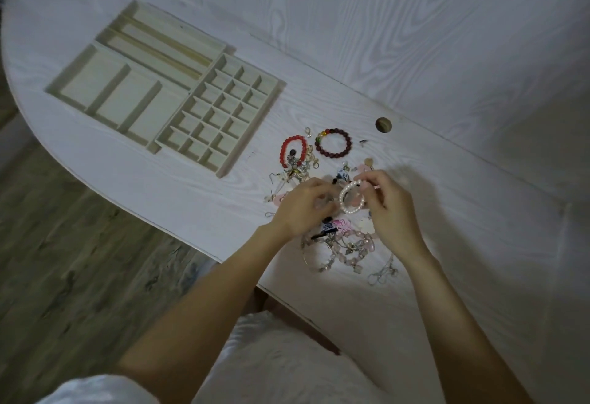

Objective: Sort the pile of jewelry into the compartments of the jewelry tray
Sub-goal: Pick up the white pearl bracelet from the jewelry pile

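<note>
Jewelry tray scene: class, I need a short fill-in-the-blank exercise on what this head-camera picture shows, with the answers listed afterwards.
1. The right hand pinches a bracelet of ____ beads.
2. The compartments of the jewelry tray hold ____ jewelry so far.
3. The dark brown bracelet lies beside a bracelet whose beads are ____.
4. The left hand hovers over the pile, holding ____ clearly visible.

Answers: white; no; red; nothing

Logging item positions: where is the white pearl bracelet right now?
In the head view, the pearl bracelet is held between both hands above the jewelry pile, right of the tray.
</note>
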`<move>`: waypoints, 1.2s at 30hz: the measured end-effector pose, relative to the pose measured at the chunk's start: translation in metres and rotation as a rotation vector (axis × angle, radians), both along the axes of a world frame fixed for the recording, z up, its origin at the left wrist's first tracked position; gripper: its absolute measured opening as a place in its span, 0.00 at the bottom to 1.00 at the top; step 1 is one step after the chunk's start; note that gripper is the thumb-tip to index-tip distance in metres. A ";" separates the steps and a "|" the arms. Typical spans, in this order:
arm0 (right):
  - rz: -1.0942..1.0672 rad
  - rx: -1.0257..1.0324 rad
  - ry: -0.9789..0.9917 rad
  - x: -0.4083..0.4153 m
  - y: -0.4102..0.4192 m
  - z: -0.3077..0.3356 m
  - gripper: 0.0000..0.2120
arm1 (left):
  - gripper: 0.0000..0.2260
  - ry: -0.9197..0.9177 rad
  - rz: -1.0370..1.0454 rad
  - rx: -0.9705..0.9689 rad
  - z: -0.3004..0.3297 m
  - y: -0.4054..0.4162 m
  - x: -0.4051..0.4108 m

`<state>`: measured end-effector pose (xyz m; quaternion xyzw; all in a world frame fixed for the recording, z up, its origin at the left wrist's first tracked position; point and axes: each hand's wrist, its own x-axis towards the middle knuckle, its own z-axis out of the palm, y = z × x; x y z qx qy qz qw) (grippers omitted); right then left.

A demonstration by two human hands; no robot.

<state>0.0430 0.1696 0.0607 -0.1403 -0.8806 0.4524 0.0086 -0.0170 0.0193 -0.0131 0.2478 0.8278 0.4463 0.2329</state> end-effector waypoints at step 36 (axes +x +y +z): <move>0.012 -0.308 0.004 -0.011 -0.034 0.044 0.07 | 0.29 -0.592 0.116 0.288 0.072 -0.046 -0.004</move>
